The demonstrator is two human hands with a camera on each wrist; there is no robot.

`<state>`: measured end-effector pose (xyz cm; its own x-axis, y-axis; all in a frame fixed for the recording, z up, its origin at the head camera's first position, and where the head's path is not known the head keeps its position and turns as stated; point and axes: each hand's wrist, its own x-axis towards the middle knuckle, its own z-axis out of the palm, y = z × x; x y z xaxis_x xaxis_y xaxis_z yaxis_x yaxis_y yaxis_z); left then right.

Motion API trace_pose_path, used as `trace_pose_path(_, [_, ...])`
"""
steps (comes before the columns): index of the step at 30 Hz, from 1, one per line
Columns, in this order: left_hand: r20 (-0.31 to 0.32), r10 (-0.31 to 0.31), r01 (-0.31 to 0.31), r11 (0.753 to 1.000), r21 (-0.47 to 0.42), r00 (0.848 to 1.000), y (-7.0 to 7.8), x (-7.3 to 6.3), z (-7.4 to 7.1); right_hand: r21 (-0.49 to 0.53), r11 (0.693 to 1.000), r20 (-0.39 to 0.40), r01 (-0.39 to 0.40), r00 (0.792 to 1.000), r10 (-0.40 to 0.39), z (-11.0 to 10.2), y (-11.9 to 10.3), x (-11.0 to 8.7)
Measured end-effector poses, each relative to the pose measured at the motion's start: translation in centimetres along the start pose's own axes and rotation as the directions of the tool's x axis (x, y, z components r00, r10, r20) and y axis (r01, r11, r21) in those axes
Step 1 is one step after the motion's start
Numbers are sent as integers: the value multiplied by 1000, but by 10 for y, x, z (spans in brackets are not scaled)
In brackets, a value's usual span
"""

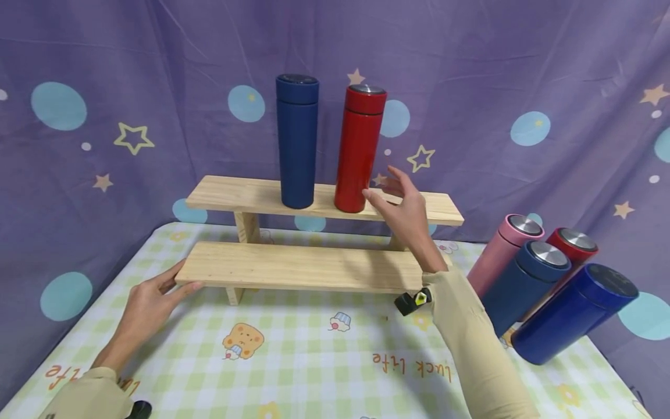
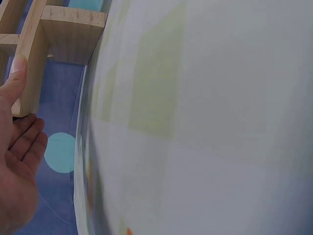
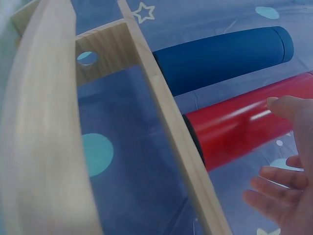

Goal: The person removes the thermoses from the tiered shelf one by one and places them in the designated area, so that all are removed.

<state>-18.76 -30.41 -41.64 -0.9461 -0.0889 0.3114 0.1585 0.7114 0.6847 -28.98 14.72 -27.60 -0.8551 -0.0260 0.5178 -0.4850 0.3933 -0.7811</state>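
A two-tier wooden shelf stand (image 1: 303, 265) stands on the table. My left hand (image 1: 149, 305) grips the left end of its lower board, thumb on the front edge and fingers around the end; the left wrist view shows this board end (image 2: 30, 83) too. On the upper board, a red thermos (image 1: 359, 151) with a silver lid top stands to the right of a dark blue thermos (image 1: 297, 145). My right hand (image 1: 403, 206) is just right of the red thermos's lower half, fingers spread, thumb tip at its side. Whether the thumb touches cannot be told.
At the table's right side stand a pink thermos (image 1: 497, 256), a second red thermos (image 1: 574, 247), a blue thermos with silver top (image 1: 523, 288) and a glossy blue thermos (image 1: 570, 314). A checked cloth (image 1: 303, 361) covers the table. A purple curtain (image 1: 445, 52) hangs behind.
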Motion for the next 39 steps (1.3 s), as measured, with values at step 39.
trace_pose_path(39, [11, -9, 9, 1000, -7, 1000, 1, 0, -1, -271, 960, -215, -62, 977, 2, -93, 55, -176])
